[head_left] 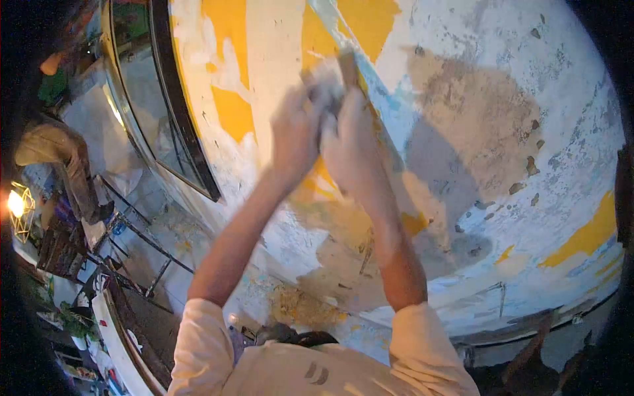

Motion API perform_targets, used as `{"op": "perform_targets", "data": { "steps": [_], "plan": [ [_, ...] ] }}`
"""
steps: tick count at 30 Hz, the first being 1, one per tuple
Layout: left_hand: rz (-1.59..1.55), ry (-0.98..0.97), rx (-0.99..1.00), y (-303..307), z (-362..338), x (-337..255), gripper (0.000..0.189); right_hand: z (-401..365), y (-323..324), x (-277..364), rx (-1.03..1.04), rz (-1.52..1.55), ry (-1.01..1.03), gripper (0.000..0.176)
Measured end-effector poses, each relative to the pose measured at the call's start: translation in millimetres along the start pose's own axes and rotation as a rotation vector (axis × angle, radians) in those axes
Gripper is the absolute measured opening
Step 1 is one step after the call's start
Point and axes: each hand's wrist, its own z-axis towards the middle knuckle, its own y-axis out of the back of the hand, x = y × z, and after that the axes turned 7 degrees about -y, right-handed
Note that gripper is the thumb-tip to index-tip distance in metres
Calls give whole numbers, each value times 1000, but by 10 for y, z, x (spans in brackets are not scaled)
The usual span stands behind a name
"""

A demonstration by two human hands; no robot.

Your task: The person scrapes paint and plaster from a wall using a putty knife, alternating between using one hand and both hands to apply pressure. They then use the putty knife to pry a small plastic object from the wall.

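My left hand (295, 132) and my right hand (348, 135) are raised close together in front of a wall (462, 39) with peeling paint. Motion smears both, but the fingers look curled in. A narrow, flat brownish scraper-like tool (347, 71) sticks up from my right hand. Between the hands is a blurred grey-white lump (323, 86), gripped by the left fingers; what it is I cannot tell. Around the hands the wall shows yellow patches (232, 112), white areas and bare brownish plaster (475, 99).
A dark-framed window (181, 112) borders the wall on the left. Beyond it are a seated person's leg (66, 155), a metal-legged stand (142, 241) and a lit cage lamp (18, 203). Paint flakes and dust (300, 310) lie below, at the foot of the wall.
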Motion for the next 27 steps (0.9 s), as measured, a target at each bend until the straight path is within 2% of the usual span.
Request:
{"op": "perform_targets", "data": {
  "steps": [1,4,5,9,12,15,18,19,22,25,27],
  "plan": [
    [-93,-2,62,65,-29,-202,42,-94,57,-39,-30,41,35,22],
    [-154,24,6,56,60,-96,46,-77,112,171,8,-137,-24,22],
    [-250,153,139,106,118,-39,48,-16,139,212,87,-114,-54,24],
    [-73,36,44,-102,33,-212,50,-127,328,101,225,-91,-339,25],
    [-182,33,137,-72,-280,-641,50,-551,482,-269,51,4,-135,28],
    [-353,44,312,-80,-597,-1018,56,-989,712,-748,13,-98,-25,37],
    [-395,-17,358,-125,-766,-1410,61,-1376,991,-824,29,-63,-187,42],
    [-395,-9,359,-127,-784,-1542,61,-1442,1062,-866,107,71,-463,50],
    [-363,15,361,-132,-838,-1812,63,-1522,1165,-967,37,-203,-138,46],
    [-304,21,339,-200,-897,-1780,63,-1421,1116,-833,127,-76,-413,62],
    [-328,37,312,-223,-846,-1638,61,-1350,1030,-765,110,-79,-389,58]
  ]
}}
